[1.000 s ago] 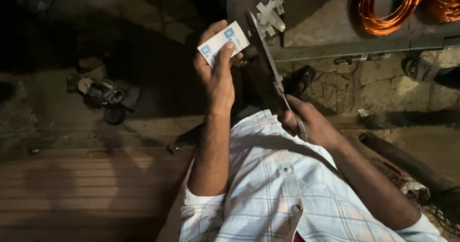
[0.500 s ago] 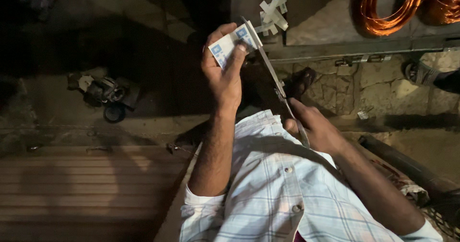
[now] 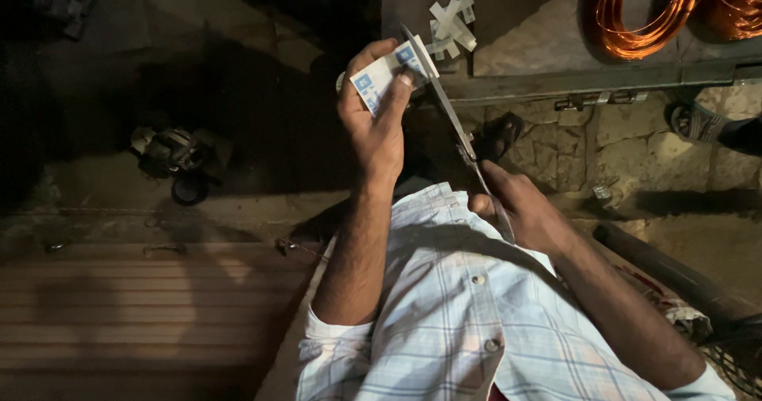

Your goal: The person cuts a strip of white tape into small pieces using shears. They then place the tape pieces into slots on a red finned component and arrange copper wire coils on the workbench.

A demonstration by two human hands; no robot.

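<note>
Left hand [image 3: 379, 123] raised, fingers pinched narrow on a white-and-blue paper strip [image 3: 386, 74] — long axis slanting up to the right. Right hand [image 3: 524, 211] nearer, wrapped closed around scissors [image 3: 452, 123], blades reaching far-left to the strip's right edge — touching there. Cut pieces [image 3: 452, 20] beyond.
</note>
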